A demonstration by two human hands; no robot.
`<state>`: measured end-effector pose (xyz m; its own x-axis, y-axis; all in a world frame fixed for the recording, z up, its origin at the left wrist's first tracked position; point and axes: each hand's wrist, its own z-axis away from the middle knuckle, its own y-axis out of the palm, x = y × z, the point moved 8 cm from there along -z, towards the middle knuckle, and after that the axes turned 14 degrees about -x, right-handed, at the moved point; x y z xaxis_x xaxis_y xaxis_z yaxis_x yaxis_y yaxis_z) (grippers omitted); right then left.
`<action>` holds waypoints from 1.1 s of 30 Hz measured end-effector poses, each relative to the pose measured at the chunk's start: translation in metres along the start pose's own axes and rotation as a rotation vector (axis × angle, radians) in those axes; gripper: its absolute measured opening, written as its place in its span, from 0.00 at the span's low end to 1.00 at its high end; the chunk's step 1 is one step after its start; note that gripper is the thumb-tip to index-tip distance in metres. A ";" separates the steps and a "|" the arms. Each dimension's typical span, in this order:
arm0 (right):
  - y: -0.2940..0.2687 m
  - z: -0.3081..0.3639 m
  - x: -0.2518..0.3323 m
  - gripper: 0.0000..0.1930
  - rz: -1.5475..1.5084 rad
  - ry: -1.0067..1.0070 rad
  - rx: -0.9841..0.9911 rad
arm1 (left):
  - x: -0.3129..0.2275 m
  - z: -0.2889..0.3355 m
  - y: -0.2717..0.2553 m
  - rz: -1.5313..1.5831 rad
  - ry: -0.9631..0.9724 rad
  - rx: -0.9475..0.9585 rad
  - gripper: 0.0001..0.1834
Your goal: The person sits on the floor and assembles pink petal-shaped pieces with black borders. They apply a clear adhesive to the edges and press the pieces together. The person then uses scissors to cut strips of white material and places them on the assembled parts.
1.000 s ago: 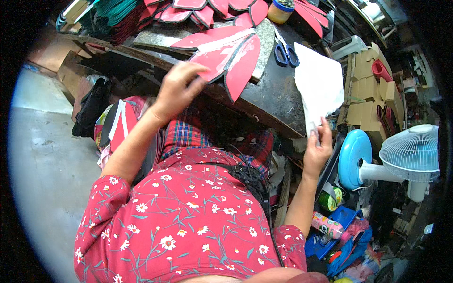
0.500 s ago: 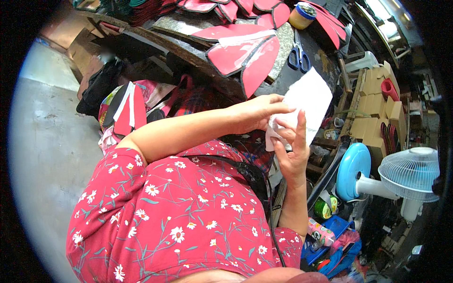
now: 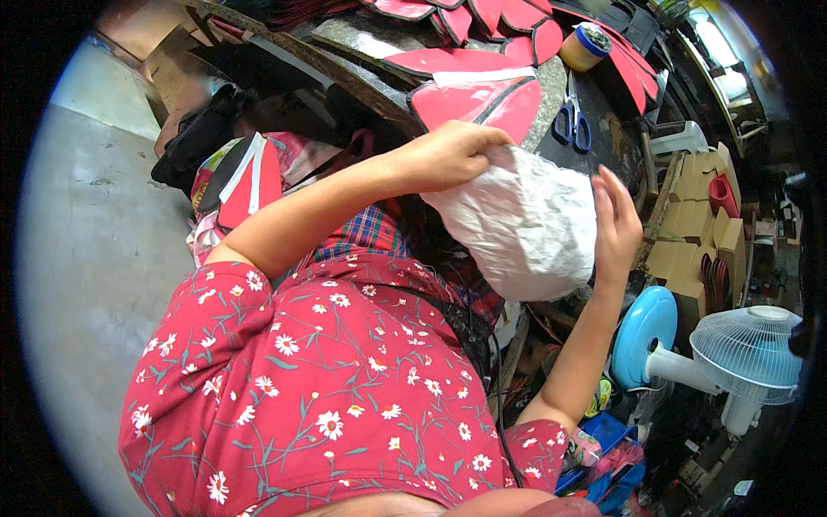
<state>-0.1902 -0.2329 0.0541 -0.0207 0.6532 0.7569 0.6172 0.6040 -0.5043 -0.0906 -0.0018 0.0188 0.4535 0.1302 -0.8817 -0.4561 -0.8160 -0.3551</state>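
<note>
"What are you doing?"
"Spreading the white sheet [image 3: 534,224], I'd judge. My left hand [image 3: 452,159] pinches its upper left corner; my right hand [image 3: 617,228] is at the right edge, gripping or not, I can't tell."
"Next move?"
"Probably calls for light, even tension."
"Its look?"
"Thin, crumpled, hanging before the table [image 3: 610,121]."

One white sheet [image 3: 530,226], one pair of scissors [image 3: 572,109], one jar [image 3: 583,50], one fan [image 3: 748,355] (by my count).
</note>
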 end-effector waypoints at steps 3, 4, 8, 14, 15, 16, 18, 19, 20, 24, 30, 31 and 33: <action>0.041 -0.048 -0.022 0.16 0.397 -0.219 0.049 | 0.004 0.004 -0.010 -0.068 0.002 -0.048 0.26; 0.055 -0.062 -0.029 0.18 0.521 -0.239 0.023 | 0.005 0.005 -0.012 -0.089 0.007 -0.065 0.26; 0.085 -0.101 -0.062 0.23 0.885 0.034 0.065 | 0.003 0.005 -0.012 -0.118 0.019 -0.058 0.20; 0.060 -0.102 -0.084 0.23 1.058 0.145 0.346 | -0.032 0.006 -0.020 -0.238 0.231 -0.095 0.13; 0.052 -0.097 -0.088 0.23 1.032 0.126 0.356 | -0.043 0.005 -0.019 -0.276 0.322 -0.093 0.13; 0.040 -0.092 -0.095 0.23 1.017 0.146 0.313 | -0.054 0.003 -0.018 -0.313 0.416 -0.092 0.12; 0.008 -0.075 -0.115 0.18 0.687 0.375 0.311 | -0.074 -0.001 -0.011 -0.419 0.573 -0.070 0.12; -0.011 -0.062 -0.128 0.16 0.421 0.626 0.291 | -0.084 -0.006 -0.007 -0.458 0.645 -0.066 0.12; -0.022 -0.051 -0.124 0.16 0.108 0.661 0.319 | -0.091 -0.013 -0.001 -0.523 0.694 -0.039 0.11; -0.095 0.004 -0.102 0.25 -0.371 0.550 0.039 | -0.119 -0.059 0.024 -0.656 0.878 -0.115 0.12; -0.140 0.111 -0.057 0.18 -0.293 0.399 -0.303 | -0.096 -0.168 0.074 -0.757 1.009 -0.159 0.04; -0.135 0.129 -0.058 0.16 -0.274 0.448 -0.306 | -0.088 -0.185 0.078 -0.643 0.996 -0.179 0.05; -0.110 0.157 -0.063 0.11 -0.237 0.598 -0.138 | -0.062 -0.222 0.103 -0.854 0.915 -0.123 0.05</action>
<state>-0.3801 -0.2688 -0.0030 0.2479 0.1193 0.9614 0.7457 0.6100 -0.2680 0.0044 -0.2187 0.1059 0.9546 0.2445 0.1702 0.2962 -0.7174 -0.6306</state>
